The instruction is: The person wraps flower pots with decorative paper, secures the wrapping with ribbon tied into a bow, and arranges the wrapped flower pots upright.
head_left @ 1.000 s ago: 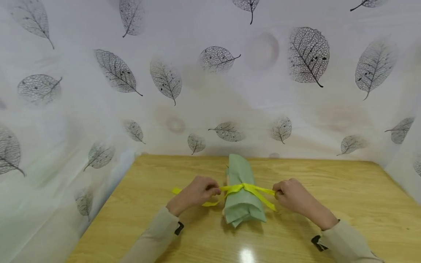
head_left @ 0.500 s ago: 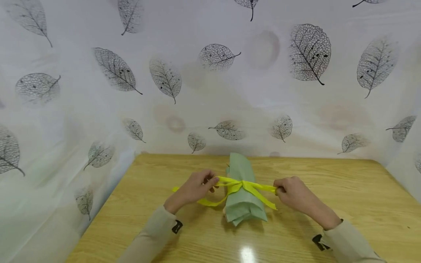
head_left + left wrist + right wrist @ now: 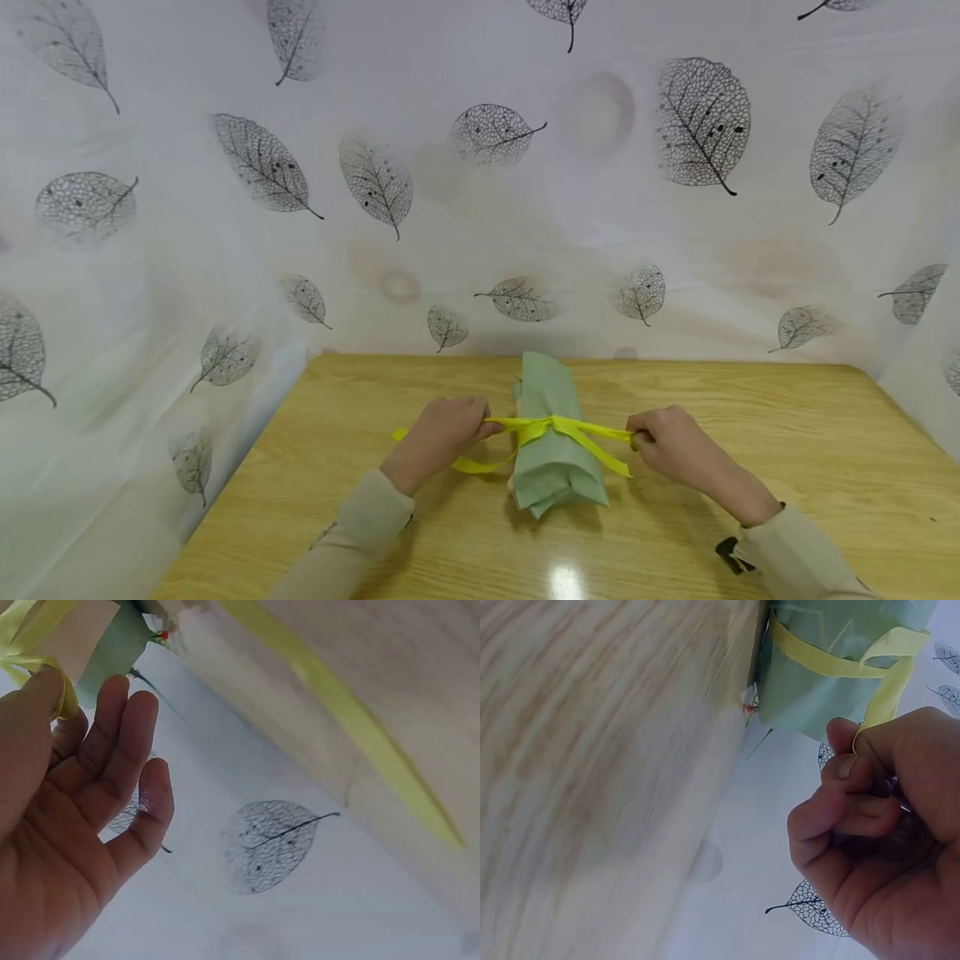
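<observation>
A bundle wrapped in pale green paper (image 3: pixel 558 471) lies lengthwise on the table, with a yellow ribbon (image 3: pixel 553 423) knotted round its middle. On its left side my left hand (image 3: pixel 442 433) pinches one ribbon strand between thumb and forefinger; its other fingers are loosely bent in the left wrist view. My right hand (image 3: pixel 678 448) pinches the opposite strand on the right, fingers curled. The ribbon stretches nearly straight between both hands across the knot. One loose tail (image 3: pixel 611 464) slants over the paper towards the right, and another (image 3: pixel 480 467) droops to the left.
The wood-grain table (image 3: pixel 787 442) runs back to a pale curtain (image 3: pixel 480 225) printed with leaf skeletons. A thin green stem (image 3: pixel 760 744) and small red bits (image 3: pixel 748 709) poke out at the bundle's far end.
My left hand's fingers, spread on the ribbon half a second ago, have drawn together and turned over, and its strand has narrowed to a taut line. The right hand has shifted slightly right.
</observation>
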The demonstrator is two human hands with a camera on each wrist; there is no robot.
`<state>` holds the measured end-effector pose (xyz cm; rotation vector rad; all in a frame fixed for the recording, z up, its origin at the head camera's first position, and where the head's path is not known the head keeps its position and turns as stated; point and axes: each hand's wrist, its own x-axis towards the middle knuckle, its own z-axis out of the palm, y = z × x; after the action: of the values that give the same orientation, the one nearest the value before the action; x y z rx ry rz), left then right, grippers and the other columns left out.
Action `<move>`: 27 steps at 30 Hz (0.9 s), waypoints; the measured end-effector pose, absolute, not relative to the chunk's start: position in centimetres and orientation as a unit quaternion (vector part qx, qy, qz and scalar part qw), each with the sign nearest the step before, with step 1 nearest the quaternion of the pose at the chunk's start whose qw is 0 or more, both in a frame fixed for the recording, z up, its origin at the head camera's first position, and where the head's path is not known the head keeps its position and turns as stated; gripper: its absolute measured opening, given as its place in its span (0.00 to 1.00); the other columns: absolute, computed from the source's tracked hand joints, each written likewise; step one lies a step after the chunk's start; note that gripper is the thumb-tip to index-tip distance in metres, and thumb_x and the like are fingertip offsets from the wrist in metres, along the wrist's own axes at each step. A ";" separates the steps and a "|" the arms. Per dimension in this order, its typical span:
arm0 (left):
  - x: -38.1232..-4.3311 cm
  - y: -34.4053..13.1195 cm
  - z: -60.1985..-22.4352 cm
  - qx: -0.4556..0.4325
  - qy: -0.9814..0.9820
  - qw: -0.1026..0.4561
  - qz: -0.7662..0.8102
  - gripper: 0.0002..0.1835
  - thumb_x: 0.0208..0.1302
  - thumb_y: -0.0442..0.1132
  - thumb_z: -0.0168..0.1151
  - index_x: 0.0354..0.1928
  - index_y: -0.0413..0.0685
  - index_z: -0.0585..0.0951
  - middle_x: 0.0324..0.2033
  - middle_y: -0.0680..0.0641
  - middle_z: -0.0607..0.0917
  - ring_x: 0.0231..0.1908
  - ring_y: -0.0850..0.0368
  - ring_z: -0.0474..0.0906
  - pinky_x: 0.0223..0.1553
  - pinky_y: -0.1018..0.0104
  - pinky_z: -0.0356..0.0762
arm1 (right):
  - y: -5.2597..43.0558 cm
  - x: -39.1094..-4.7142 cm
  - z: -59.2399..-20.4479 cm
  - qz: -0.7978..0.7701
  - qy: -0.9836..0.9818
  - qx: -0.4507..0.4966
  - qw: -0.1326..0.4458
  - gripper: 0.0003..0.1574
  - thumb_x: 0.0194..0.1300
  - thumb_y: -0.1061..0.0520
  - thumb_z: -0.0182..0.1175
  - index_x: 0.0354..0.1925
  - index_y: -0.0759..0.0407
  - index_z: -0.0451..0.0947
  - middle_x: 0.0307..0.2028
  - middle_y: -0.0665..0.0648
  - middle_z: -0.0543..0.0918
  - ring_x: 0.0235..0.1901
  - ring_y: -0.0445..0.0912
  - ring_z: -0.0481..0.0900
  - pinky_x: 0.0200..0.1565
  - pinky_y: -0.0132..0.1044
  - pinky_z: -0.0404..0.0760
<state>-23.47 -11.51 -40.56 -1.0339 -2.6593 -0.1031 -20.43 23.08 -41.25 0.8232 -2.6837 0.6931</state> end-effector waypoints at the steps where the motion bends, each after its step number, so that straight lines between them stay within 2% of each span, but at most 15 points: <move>1: -23.4 -11.5 -40.4 -0.358 -0.922 0.146 -0.035 0.17 0.71 0.53 0.63 0.31 0.50 0.74 0.19 0.57 0.70 0.20 0.65 0.58 0.21 0.72 0.63 | 23.1 -20.4 -41.3 0.237 -0.922 0.282 0.124 0.20 0.58 0.75 0.57 0.20 0.54 0.78 0.17 0.43 0.72 0.17 0.30 0.52 0.21 0.25 0.59; 3: -23.6 -11.6 -40.3 -0.355 -0.925 0.121 -0.070 0.16 0.71 0.51 0.64 0.31 0.51 0.74 0.20 0.57 0.73 0.21 0.66 0.62 0.23 0.72 0.65 | 23.1 -20.5 -41.3 0.239 -0.922 0.279 0.121 0.21 0.58 0.76 0.56 0.19 0.53 0.76 0.16 0.42 0.68 0.17 0.30 0.50 0.21 0.25 0.57; 6: -24.0 -11.8 -40.3 -0.327 -0.914 0.016 -0.238 0.10 0.71 0.44 0.66 0.33 0.50 0.78 0.30 0.54 0.83 0.29 0.64 0.75 0.30 0.72 0.75 | 23.1 -20.4 -41.6 0.244 -0.922 0.278 0.110 0.21 0.58 0.76 0.56 0.19 0.53 0.76 0.16 0.42 0.70 0.17 0.30 0.51 0.22 0.25 0.57; 9: -24.3 -12.1 -40.7 -0.265 -0.858 -0.093 -0.431 0.05 0.70 0.40 0.65 0.40 0.47 0.81 0.43 0.44 0.87 0.41 0.48 0.84 0.42 0.62 0.85 | 23.0 -20.4 -41.9 0.251 -0.920 0.282 0.102 0.20 0.57 0.76 0.55 0.20 0.54 0.79 0.19 0.45 0.79 0.17 0.29 0.53 0.21 0.24 0.59; 11: -24.4 -12.1 -40.7 -0.224 -0.814 -0.137 -0.517 0.07 0.71 0.39 0.64 0.44 0.42 0.82 0.46 0.40 0.88 0.44 0.40 0.84 0.46 0.54 0.87 | 23.0 -20.3 -42.0 0.253 -0.920 0.284 0.097 0.20 0.58 0.76 0.55 0.21 0.55 0.80 0.20 0.47 0.82 0.17 0.29 0.54 0.21 0.24 0.59; 13: -24.5 -12.0 -40.8 -0.196 -0.785 -0.162 -0.565 0.09 0.71 0.38 0.64 0.46 0.39 0.80 0.46 0.37 0.88 0.46 0.35 0.84 0.49 0.47 0.86 | 22.9 -20.3 -41.9 0.253 -0.919 0.285 0.097 0.20 0.58 0.76 0.54 0.20 0.55 0.79 0.20 0.48 0.83 0.17 0.29 0.54 0.20 0.24 0.59; 15: -24.5 -11.9 -40.8 -0.184 -0.776 -0.165 -0.580 0.09 0.70 0.36 0.65 0.45 0.38 0.79 0.43 0.39 0.88 0.45 0.37 0.85 0.50 0.46 0.86 | 22.8 -20.3 -41.9 0.252 -0.919 0.287 0.097 0.21 0.59 0.76 0.54 0.20 0.54 0.78 0.20 0.48 0.83 0.17 0.29 0.53 0.21 0.24 0.58; 17: -24.4 -11.8 -40.7 -0.189 -0.785 -0.154 -0.570 0.08 0.68 0.34 0.67 0.43 0.39 0.80 0.40 0.43 0.88 0.40 0.44 0.85 0.46 0.50 0.87 | 22.8 -20.3 -41.8 0.251 -0.920 0.286 0.096 0.21 0.59 0.76 0.54 0.20 0.54 0.78 0.20 0.47 0.83 0.17 0.30 0.52 0.21 0.24 0.58; 20: -24.3 -11.8 -40.6 -0.221 -0.820 -0.113 -0.516 0.06 0.64 0.33 0.70 0.38 0.41 0.82 0.35 0.48 0.86 0.33 0.57 0.80 0.38 0.62 0.84 | 22.9 -20.3 -41.6 0.249 -0.921 0.282 0.099 0.20 0.59 0.76 0.54 0.21 0.55 0.80 0.20 0.47 0.81 0.17 0.30 0.52 0.21 0.25 0.58; 22: -24.3 -11.9 -40.5 -0.248 -0.846 -0.079 -0.465 0.04 0.63 0.33 0.70 0.36 0.43 0.83 0.32 0.50 0.85 0.29 0.62 0.76 0.34 0.69 0.80 | 23.0 -20.3 -41.5 0.247 -0.922 0.279 0.105 0.19 0.58 0.76 0.55 0.22 0.57 0.81 0.20 0.47 0.81 0.17 0.30 0.52 0.21 0.25 0.58; 27: -24.2 -12.1 -39.9 -0.298 -0.891 -0.001 -0.342 0.07 0.60 0.28 0.70 0.35 0.46 0.83 0.30 0.52 0.85 0.27 0.64 0.73 0.30 0.73 0.75 | 23.1 -20.5 -41.6 0.244 -0.921 0.281 0.112 0.18 0.58 0.75 0.56 0.23 0.58 0.83 0.21 0.49 0.84 0.17 0.30 0.53 0.20 0.25 0.58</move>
<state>-24.21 -12.13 -39.92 -0.9377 -2.8002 -1.0751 -20.47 23.12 -41.58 0.8241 -2.7050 0.7178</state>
